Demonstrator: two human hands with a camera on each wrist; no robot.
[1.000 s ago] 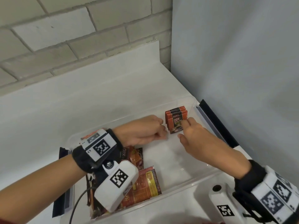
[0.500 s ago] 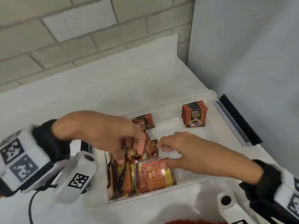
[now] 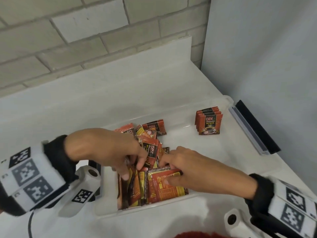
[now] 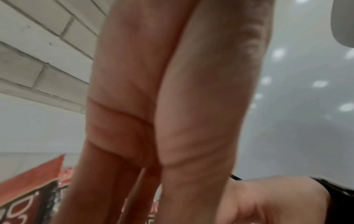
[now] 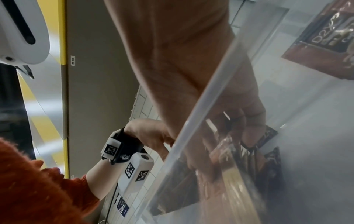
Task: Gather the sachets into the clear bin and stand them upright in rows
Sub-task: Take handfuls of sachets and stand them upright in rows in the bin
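A clear bin (image 3: pixel 154 206) sits on the white counter. Several red and black sachets stand upright in a short row (image 3: pixel 208 122) at its far right end. A loose pile of sachets (image 3: pixel 151 134) fills the left end. My left hand (image 3: pixel 133 163) reaches down into the pile, its fingers curled round a sachet (image 3: pixel 151 150) that stands tilted up. My right hand (image 3: pixel 169 170) meets it from the right, fingers curled into the pile and thumb pressing a flat sachet (image 3: pixel 164 188). In the left wrist view only blurred fingers (image 4: pixel 172 121) and a red sachet (image 4: pixel 32 181) show.
The bin's lid (image 3: pixel 253 127), clear with a black edge, lies right of the bin beside a grey wall panel (image 3: pixel 265 57). A brick wall (image 3: pixel 85 40) runs behind the counter. The bin floor (image 3: pixel 197 152) is bare between pile and row.
Both hands have left the upright row at the far right end and moved to the loose pile at the left end, where they now dig among the sachets.
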